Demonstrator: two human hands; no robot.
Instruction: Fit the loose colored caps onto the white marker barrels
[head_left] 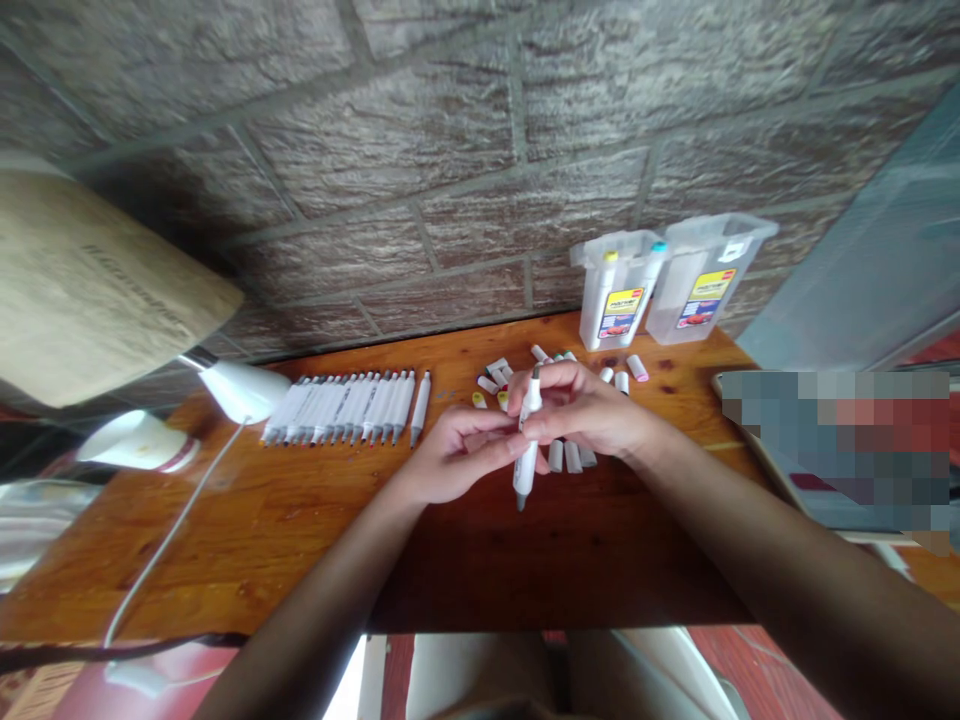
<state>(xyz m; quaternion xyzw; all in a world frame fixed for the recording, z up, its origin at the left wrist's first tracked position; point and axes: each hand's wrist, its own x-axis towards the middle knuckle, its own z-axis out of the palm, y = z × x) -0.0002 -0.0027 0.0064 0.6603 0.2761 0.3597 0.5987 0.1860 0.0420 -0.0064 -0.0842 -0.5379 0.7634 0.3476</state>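
Wooden tabletop [315, 540] abuts textured brick wall [420, 160] (bkgd). R hand [577, 405]: thumb & fingers clamped on white marker [527, 462], held above the tabletop, approx. upright w/ slight tilt, dark tip up, grey end down. L hand [457, 462]: thumb at same barrel, fingers curled; can't tell if it grips or only touches. Beneath & behind R hand: loose caps [572, 457], some partly hidden by fingers. Left of L hand: row of markers [345, 408], side by side, grey ends toward front edge. Rear right, near wall: 2 clear bins, i.e. L bin [621, 318] w/ yellow- & blue-capped markers, R bin [679, 275] adjacent. Far left: lamp [244, 390] w/ white cable [161, 545], & paper cup [139, 442]. Far right: flat device [825, 440], surface pixelated.
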